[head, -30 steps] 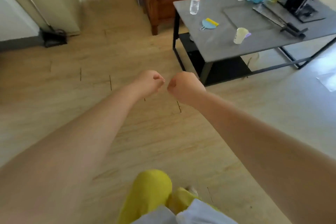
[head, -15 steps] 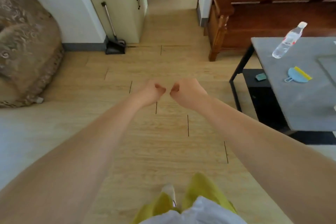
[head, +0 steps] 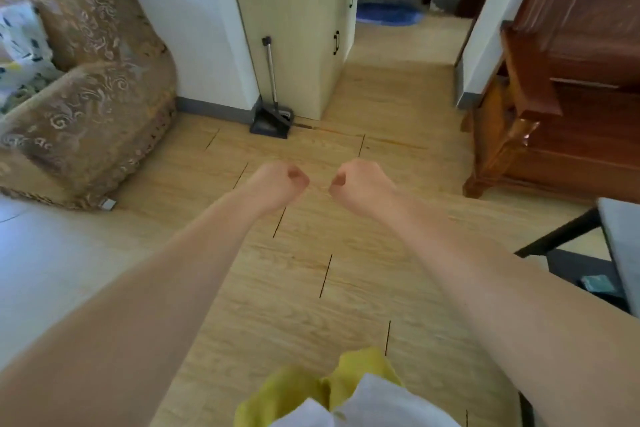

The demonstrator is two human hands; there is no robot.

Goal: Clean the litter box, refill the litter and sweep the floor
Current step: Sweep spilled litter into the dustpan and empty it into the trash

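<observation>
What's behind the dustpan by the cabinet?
The dustpan stands on the floor with its long handle leaning on the pale cabinet. Behind it are the cabinet side and the white wall's grey skirting. Its black body hides anything tucked directly behind.

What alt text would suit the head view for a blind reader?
Two bare fists, left hand and right hand, held out empty over a wooden floor. Ahead, a dustpan stands against a pale cabinet; a brown sofa sits left.
</observation>
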